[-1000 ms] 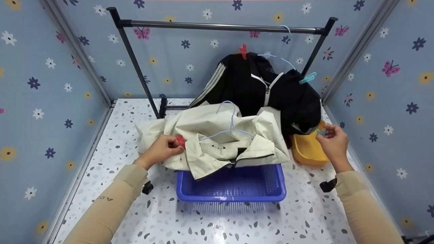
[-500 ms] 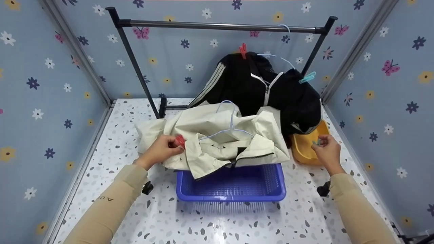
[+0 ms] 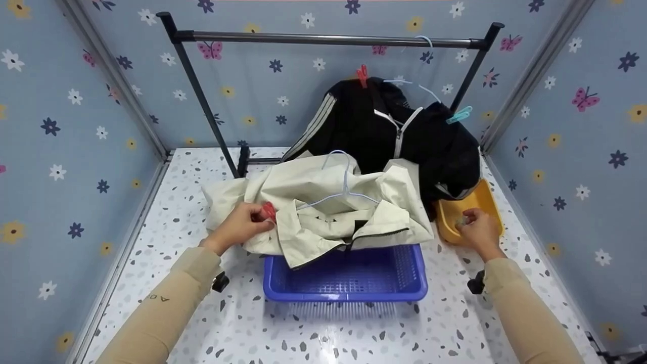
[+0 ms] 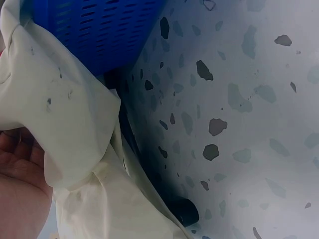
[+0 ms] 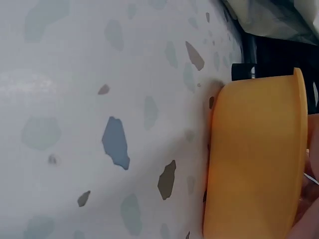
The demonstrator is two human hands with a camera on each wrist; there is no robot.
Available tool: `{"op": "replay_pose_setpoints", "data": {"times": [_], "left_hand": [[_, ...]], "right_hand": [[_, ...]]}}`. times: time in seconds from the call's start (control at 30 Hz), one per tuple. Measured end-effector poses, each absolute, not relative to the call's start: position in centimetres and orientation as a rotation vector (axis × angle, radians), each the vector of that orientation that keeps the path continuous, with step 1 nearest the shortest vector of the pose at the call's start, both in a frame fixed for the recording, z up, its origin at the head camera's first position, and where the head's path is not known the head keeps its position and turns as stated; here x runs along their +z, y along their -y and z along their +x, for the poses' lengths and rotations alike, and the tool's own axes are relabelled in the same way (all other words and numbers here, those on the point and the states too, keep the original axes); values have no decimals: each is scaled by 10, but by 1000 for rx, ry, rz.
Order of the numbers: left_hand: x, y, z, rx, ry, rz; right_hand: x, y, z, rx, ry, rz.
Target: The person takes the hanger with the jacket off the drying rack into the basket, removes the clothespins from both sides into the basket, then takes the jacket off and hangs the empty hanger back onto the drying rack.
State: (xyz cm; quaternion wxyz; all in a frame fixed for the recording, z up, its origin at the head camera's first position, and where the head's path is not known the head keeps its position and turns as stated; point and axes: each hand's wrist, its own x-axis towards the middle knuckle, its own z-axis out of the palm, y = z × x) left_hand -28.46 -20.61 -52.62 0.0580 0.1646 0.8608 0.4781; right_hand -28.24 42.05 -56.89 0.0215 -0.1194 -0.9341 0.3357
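Note:
A cream jacket [image 3: 303, 177] is draped over the back of a blue basket [image 3: 349, 297], a pale blue hanger [image 3: 345, 187] in its collar. At the jacket's shoulder on the left, my left hand [image 3: 239, 227] pinches a red clothespin [image 3: 269, 211]. In the left wrist view the cream cloth [image 4: 65, 94] partly covers that hand [image 4: 22, 184]. My right hand [image 3: 480, 233] is over the yellow bin [image 3: 442, 230] and pinches a small greenish clothespin [image 3: 462, 221], blurred here. The right wrist view shows the bin's side [image 5: 256, 154], with only finger edges [image 5: 311, 199] beyond its rim.
A black clothes rack [image 3: 323, 38] stands behind. From its bar hangs a black jacket [image 3: 359, 131] on a hanger, with a red clothespin [image 3: 362, 76] and a teal clothespin [image 3: 459, 115] on its shoulders. Patterned walls [image 3: 76, 167] enclose both sides.
My right hand has come down and to the left, from beside the black jacket's sleeve to over the yellow bin, with the clothespin. The left hand stays at the jacket's shoulder.

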Motion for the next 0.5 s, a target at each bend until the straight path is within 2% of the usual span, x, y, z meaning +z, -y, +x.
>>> {"op": "replay_pose_setpoints", "data": {"times": [0.5], "left_hand": [[-525,206,-284,1439,-2614,528]], "right_hand": [[-568,-421,-291,924,3065,-350]]}}
